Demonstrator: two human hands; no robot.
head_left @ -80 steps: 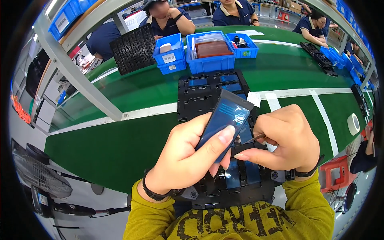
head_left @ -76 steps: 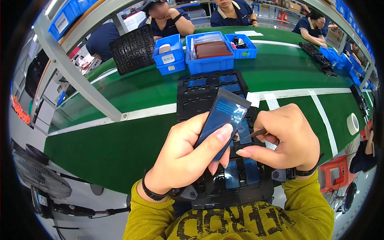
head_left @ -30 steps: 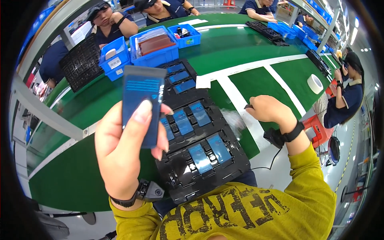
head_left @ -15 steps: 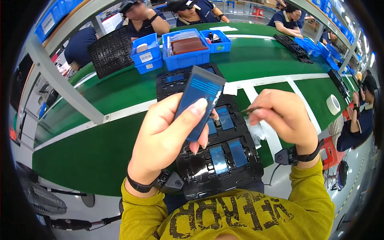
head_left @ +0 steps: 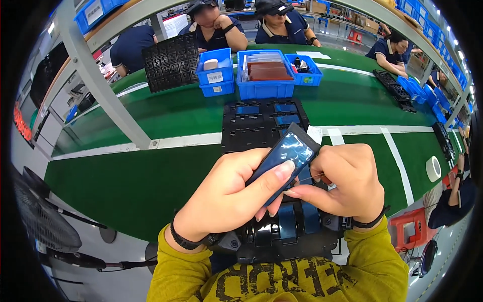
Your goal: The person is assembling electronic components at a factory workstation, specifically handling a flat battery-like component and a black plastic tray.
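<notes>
My left hand (head_left: 224, 199) is closed round a flat rectangular device (head_left: 297, 151) with a glossy blue face and dark edges, thumb across its face. It is held tilted above the black moulded tray (head_left: 282, 250). Close against the device's right edge is my right hand (head_left: 349, 178), its fingers bent in a pinch. Between them shows a thin dark piece (head_left: 318, 174), too small to tell what it is. Blue-faced flat pieces (head_left: 287, 221) lie in the tray's pockets below my hands. My fingers partly hide the tray and the device's lower end.
Beyond my hands lies another black tray (head_left: 246, 133) with blue pieces. Blue bins (head_left: 266, 89) stand behind it, beside an upright black tray (head_left: 171, 63). A white tape roll (head_left: 433, 168) is at right; a metal post (head_left: 100, 85) rises at left. Co-workers sit across the green bench.
My right hand has come in from the right to the device's edge. The device has moved lower and a bright reflection now covers its face. The view has shifted, showing more of the far bench.
</notes>
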